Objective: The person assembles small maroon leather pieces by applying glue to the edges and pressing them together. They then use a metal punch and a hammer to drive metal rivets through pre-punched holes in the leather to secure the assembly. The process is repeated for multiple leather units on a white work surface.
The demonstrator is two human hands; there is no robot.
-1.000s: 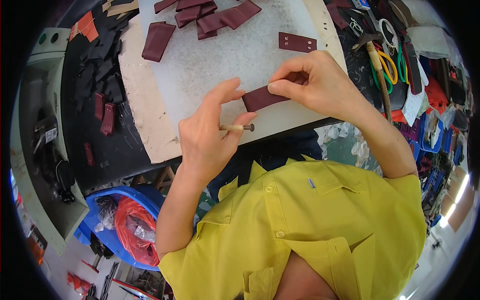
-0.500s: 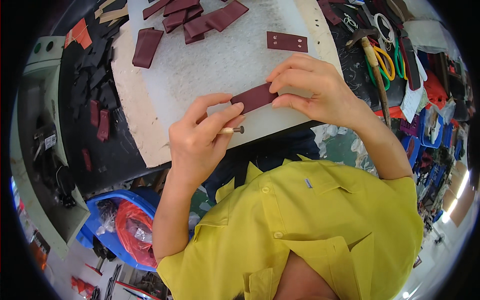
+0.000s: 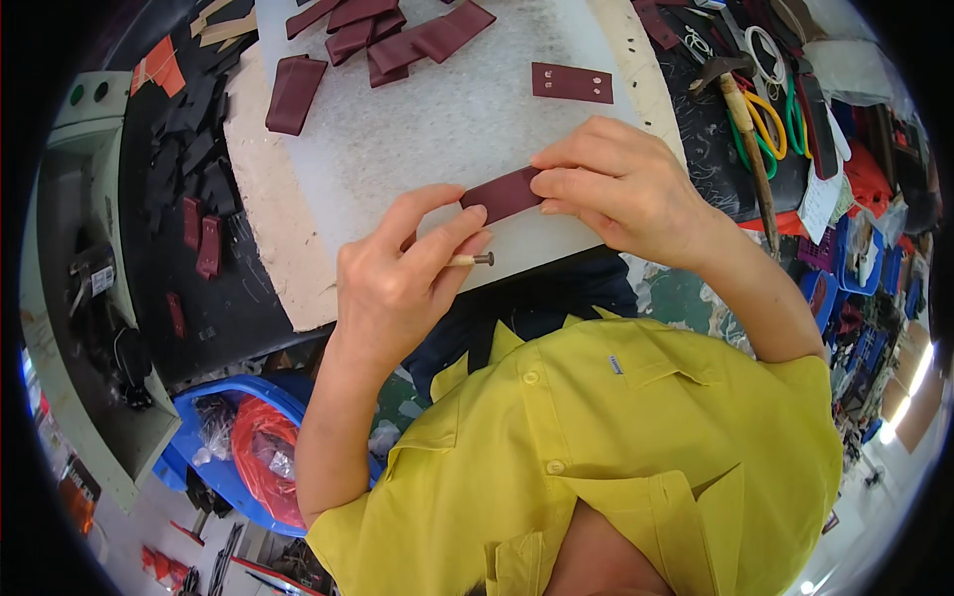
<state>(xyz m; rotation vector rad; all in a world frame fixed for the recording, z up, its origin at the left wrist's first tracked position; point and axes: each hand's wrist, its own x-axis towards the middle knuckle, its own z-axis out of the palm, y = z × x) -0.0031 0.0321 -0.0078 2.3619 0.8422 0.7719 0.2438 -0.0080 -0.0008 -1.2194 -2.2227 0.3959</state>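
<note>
I can see the left forearm (image 3: 338,427) slanting up from the lower left of the frame to the left hand (image 3: 393,263), its fingers (image 3: 427,202) pinched near the centre; the right forearm (image 3: 752,283) angles in from the right, elbow bent, and the right hand (image 3: 636,194) faces it there, fingertips (image 3: 549,186) bunched close together

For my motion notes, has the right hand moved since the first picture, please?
Yes, the right hand has shifted slightly toward the yellow shirt, judged against the lone maroon strip lying on the white sheet.
</note>
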